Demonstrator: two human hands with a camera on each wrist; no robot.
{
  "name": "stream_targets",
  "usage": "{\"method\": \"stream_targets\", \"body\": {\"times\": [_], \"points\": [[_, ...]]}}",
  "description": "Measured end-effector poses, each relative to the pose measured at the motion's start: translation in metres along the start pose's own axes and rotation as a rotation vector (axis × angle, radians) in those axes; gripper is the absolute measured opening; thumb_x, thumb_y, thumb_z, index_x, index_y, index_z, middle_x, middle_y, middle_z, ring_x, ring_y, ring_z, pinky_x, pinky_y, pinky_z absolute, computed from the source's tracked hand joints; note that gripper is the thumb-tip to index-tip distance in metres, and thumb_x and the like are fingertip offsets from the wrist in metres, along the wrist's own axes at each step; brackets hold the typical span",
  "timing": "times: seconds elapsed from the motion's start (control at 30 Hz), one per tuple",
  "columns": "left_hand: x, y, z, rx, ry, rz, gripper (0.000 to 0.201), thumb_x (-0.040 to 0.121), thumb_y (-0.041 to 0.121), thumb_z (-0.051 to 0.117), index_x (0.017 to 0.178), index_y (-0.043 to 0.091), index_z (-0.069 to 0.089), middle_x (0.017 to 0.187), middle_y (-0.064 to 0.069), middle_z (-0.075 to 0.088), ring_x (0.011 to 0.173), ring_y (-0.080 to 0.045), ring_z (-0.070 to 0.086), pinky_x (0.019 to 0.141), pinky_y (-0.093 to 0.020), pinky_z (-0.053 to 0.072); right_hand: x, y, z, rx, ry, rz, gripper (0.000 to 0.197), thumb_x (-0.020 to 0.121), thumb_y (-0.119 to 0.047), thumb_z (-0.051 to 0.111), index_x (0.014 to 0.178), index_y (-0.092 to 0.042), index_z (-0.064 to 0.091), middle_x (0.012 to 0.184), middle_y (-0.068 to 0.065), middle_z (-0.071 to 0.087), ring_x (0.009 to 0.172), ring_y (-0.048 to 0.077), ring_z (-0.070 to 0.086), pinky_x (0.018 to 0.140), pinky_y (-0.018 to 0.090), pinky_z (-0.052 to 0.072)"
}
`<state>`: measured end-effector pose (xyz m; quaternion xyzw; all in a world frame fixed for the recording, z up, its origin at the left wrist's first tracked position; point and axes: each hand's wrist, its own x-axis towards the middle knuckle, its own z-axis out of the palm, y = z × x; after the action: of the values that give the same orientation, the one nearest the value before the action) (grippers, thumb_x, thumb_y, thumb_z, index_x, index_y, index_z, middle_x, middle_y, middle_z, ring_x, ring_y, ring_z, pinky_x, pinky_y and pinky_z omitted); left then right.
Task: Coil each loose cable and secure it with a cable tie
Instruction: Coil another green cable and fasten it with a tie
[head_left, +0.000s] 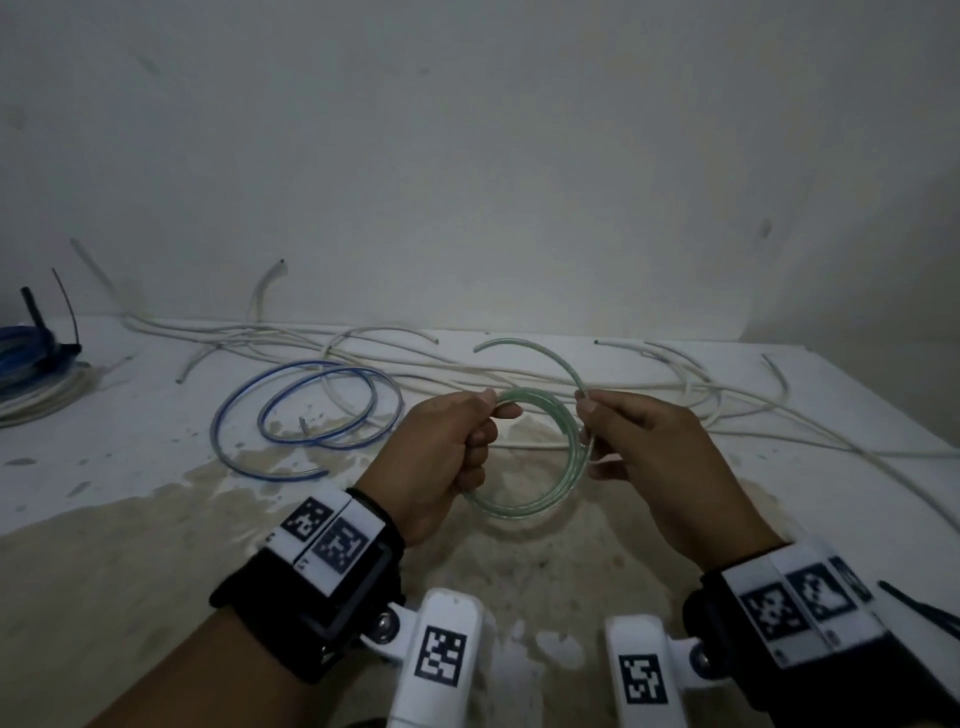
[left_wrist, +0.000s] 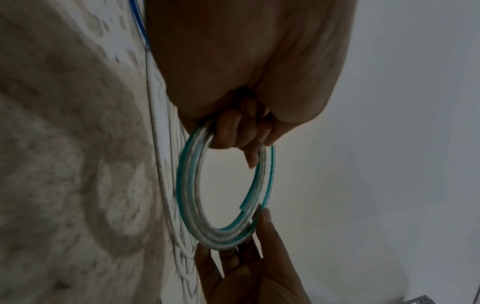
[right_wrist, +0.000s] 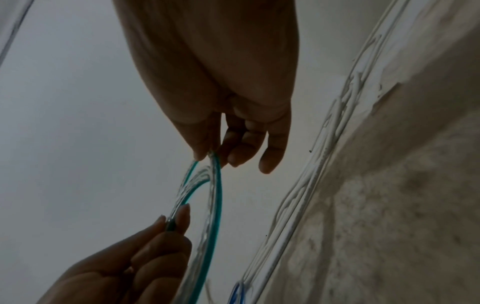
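A clear cable with a green stripe (head_left: 524, 499) is wound into a small coil held above the table between both hands. My left hand (head_left: 457, 447) grips the coil's left side, fingers curled round the strands (left_wrist: 187, 185). My right hand (head_left: 618, 431) pinches the right side between thumb and forefinger, where the loose tail (head_left: 540, 353) arcs up and to the left. In the right wrist view the green cable (right_wrist: 215, 195) runs from the right fingers down to the left hand. No cable tie shows on the coil.
A loose blue-striped cable (head_left: 311, 410) lies in loops to the left. Several white cables (head_left: 675, 400) sprawl along the back of the white table (head_left: 130, 467). A blue bundle (head_left: 26, 358) sits at the far left edge. A dark strip (head_left: 919, 608) lies by my right wrist.
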<state>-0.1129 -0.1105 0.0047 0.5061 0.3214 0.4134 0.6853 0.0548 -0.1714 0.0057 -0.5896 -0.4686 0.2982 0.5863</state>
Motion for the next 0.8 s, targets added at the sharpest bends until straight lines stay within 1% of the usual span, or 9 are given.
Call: {"method": "stream_targets", "body": {"times": [0.13,0.2,0.3,0.43,0.5,0.57,0.67,0.73,0.8], "points": [[0.001,-0.004,0.0,0.039,-0.022,-0.017,0.03,0.101,0.019,0.04,0.097,-0.002,0.061,0.049,0.009,0.029,0.039,-0.003,0.019,0.036,-0.014,0.018,0.001,0.007,0.001,0.039,-0.043,0.032,0.013,0.089,-0.023,0.062,0.088,-0.024,0.076,0.082,-0.002,0.073,0.074,0.015,0.064,0.065,0.03,0.054],[0.001,-0.005,0.0,0.062,-0.038,-0.027,0.03,0.101,0.019,0.04,0.097,-0.002,0.061,0.048,0.01,0.029,0.039,-0.003,0.019,0.036,-0.014,0.018,0.001,0.01,0.002,0.103,-0.066,0.064,0.014,0.089,-0.019,0.062,0.086,-0.026,0.074,0.086,-0.002,0.075,0.079,0.014,0.068,0.067,0.029,0.056],[0.002,-0.007,0.0,0.098,-0.051,-0.033,0.03,0.101,0.019,0.039,0.096,-0.001,0.061,0.048,0.01,0.028,0.039,-0.003,0.019,0.037,-0.015,0.018,-0.001,0.011,0.004,0.205,-0.108,0.116,0.015,0.091,-0.014,0.058,0.094,-0.016,0.072,0.081,0.006,0.074,0.073,0.018,0.069,0.066,0.027,0.056],[-0.001,-0.008,-0.001,0.163,-0.111,-0.04,0.029,0.1,0.018,0.041,0.09,-0.002,0.059,0.048,0.009,0.029,0.04,-0.004,0.019,0.038,-0.016,0.017,-0.005,0.011,0.009,0.228,-0.211,0.116,0.022,0.092,-0.018,0.055,0.109,-0.011,0.069,0.089,0.012,0.073,0.07,0.02,0.067,0.065,0.032,0.055],[-0.002,-0.009,0.0,0.207,-0.137,-0.036,0.029,0.099,0.017,0.041,0.085,0.001,0.06,0.048,0.009,0.031,0.04,-0.005,0.019,0.039,-0.016,0.017,-0.007,0.011,0.01,0.231,-0.233,0.094,0.022,0.092,-0.016,0.056,0.11,-0.011,0.068,0.09,0.014,0.072,0.065,0.019,0.064,0.061,0.032,0.054],[-0.003,-0.008,0.0,0.209,-0.144,-0.045,0.026,0.099,0.017,0.042,0.087,0.001,0.057,0.047,0.009,0.031,0.04,-0.005,0.019,0.039,-0.017,0.016,-0.009,0.011,0.012,0.241,-0.229,0.08,0.019,0.091,-0.012,0.056,0.105,-0.013,0.069,0.083,0.009,0.072,0.061,0.017,0.061,0.058,0.028,0.053],[-0.004,-0.005,0.003,0.064,-0.167,-0.119,0.018,0.097,0.025,0.044,0.084,0.012,0.047,0.05,0.005,0.035,0.04,-0.007,0.019,0.039,-0.018,0.014,-0.008,0.013,0.013,0.267,-0.178,0.058,0.018,0.091,-0.007,0.056,0.094,-0.015,0.072,0.071,0.006,0.066,0.058,0.014,0.056,0.054,0.025,0.048],[-0.003,-0.003,0.004,-0.116,-0.148,-0.176,0.024,0.094,0.039,0.043,0.087,0.016,0.044,0.055,-0.002,0.044,0.038,-0.008,0.025,0.039,-0.018,0.017,-0.007,0.014,0.013,0.269,-0.138,0.051,0.019,0.09,-0.006,0.057,0.091,-0.016,0.073,0.069,0.005,0.064,0.058,0.014,0.053,0.053,0.025,0.045],[-0.001,-0.003,0.002,-0.21,-0.104,-0.148,0.03,0.095,0.045,0.04,0.09,0.015,0.045,0.06,-0.009,0.052,0.038,-0.01,0.031,0.04,-0.019,0.021,-0.007,0.014,0.012,0.236,-0.116,0.044,0.018,0.09,-0.009,0.058,0.089,-0.018,0.073,0.068,0.005,0.064,0.058,0.013,0.051,0.055,0.026,0.043]]}}
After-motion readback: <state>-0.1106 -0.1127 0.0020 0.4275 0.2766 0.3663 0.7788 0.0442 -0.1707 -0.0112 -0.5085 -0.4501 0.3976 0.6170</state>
